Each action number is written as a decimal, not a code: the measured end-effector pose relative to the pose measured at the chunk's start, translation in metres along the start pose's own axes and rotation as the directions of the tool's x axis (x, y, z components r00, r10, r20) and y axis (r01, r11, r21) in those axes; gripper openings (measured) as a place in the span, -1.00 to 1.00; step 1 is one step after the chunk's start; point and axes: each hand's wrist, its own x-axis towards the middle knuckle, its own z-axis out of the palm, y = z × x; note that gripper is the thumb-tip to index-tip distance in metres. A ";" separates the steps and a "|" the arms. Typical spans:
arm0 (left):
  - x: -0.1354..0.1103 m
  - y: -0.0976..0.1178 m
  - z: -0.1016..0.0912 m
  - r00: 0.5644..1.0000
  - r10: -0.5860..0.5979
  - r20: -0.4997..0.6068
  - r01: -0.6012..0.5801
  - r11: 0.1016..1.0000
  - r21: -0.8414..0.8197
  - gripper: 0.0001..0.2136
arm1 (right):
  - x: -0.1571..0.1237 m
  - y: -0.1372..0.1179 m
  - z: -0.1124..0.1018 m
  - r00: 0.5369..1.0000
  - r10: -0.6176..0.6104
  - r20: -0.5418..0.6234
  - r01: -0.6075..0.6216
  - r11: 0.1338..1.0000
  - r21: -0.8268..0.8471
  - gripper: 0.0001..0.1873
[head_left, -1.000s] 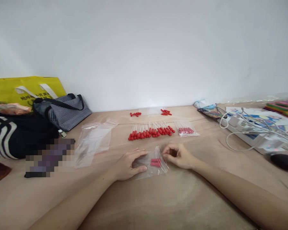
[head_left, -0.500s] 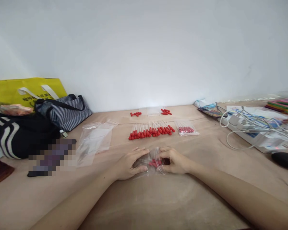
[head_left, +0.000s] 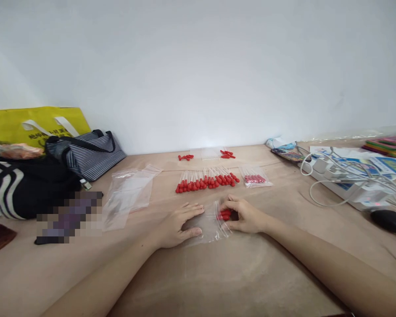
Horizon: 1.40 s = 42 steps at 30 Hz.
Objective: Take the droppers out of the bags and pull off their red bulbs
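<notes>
A clear zip bag (head_left: 203,235) lies on the table in front of me. My left hand (head_left: 181,224) rests on its left part, fingers stretched and thumb apart. At the bag's right end, by the zip strip, my right hand (head_left: 244,214) curls its fingers and thumb around a few droppers with red bulbs (head_left: 225,214). Their clear tubes are hard to make out through the plastic. Beyond the hands lies a row of red-bulbed droppers (head_left: 206,181), bulbs toward me. Right of that row is a filled bag of droppers (head_left: 255,177).
Flat clear bags (head_left: 130,191) lie at the left. Loose red bulbs (head_left: 185,157) and more red bulbs with tubes (head_left: 227,154) sit near the wall. A striped bag (head_left: 89,154) and a yellow bag (head_left: 36,123) stand left; a power strip (head_left: 356,193) and black mouse (head_left: 390,220) are right.
My right hand and the red bulbs have shifted a little to the right, to the bag's zip end. The bag lies flatter between the hands. My left hand has hardly moved.
</notes>
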 end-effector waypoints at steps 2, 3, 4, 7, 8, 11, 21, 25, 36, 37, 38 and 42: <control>0.001 0.000 0.000 1.000 -0.006 0.001 0.006 1.000 0.005 -0.53 | 0.002 -0.001 0.001 0.999 0.047 0.006 -0.047 0.999 0.017 -0.82; 0.001 0.000 0.000 1.000 -0.011 0.004 0.011 1.000 0.008 -0.53 | 0.002 -0.001 0.000 0.997 0.072 0.015 -0.072 0.997 0.019 -0.85; 0.001 0.000 0.000 1.000 -0.017 0.011 0.017 1.000 0.013 -0.52 | 0.002 0.000 -0.001 0.995 0.093 0.029 -0.093 0.996 0.017 -0.87; 0.000 0.001 -0.003 0.998 -0.029 0.062 0.027 0.999 0.037 -0.51 | -0.002 0.003 -0.013 0.989 0.110 0.094 -0.110 0.994 -0.008 -0.85; 0.000 0.001 -0.004 0.996 -0.030 0.084 0.026 0.999 0.048 -0.51 | -0.004 0.006 -0.018 0.987 0.110 0.121 -0.109 0.994 -0.009 -0.85; -0.002 0.001 -0.006 0.990 -0.016 0.138 0.005 0.997 0.078 -0.50 | -0.012 0.015 -0.036 0.971 0.136 0.197 -0.148 0.988 0.045 -0.87; -0.003 -0.009 0.002 0.996 -0.017 -0.086 0.012 0.998 -0.056 -0.63 | -0.023 0.044 -0.076 0.835 0.481 0.266 -0.533 0.592 0.605 -0.79; 0.011 -0.001 0.007 0.928 -0.177 -0.329 0.069 0.947 -0.314 -0.72 | -0.008 0.020 -0.047 0.854 0.462 0.238 -0.436 0.390 0.811 -0.76; 0.047 0.041 0.016 0.807 -0.589 -0.032 0.022 0.085 -0.996 -0.91 | 0.011 -0.034 0.004 0.843 0.445 0.301 -0.450 0.279 0.849 -0.64; 0.047 0.035 0.008 0.793 -0.607 -0.045 0.034 0.117 -0.993 -0.91 | 0.010 -0.032 0.002 0.845 0.465 0.264 -0.443 0.334 0.832 -0.63; 0.047 0.026 -0.002 0.768 -0.636 -0.074 0.049 0.173 -0.984 -0.91 | 0.009 -0.030 -0.001 0.847 0.483 0.224 -0.436 0.389 0.811 -0.62; 0.045 -0.028 -0.055 0.623 -0.770 -0.137 0.255 0.365 -0.896 -0.87 | 0.004 -0.015 -0.007 0.833 0.543 0.108 -0.432 0.515 0.740 -0.61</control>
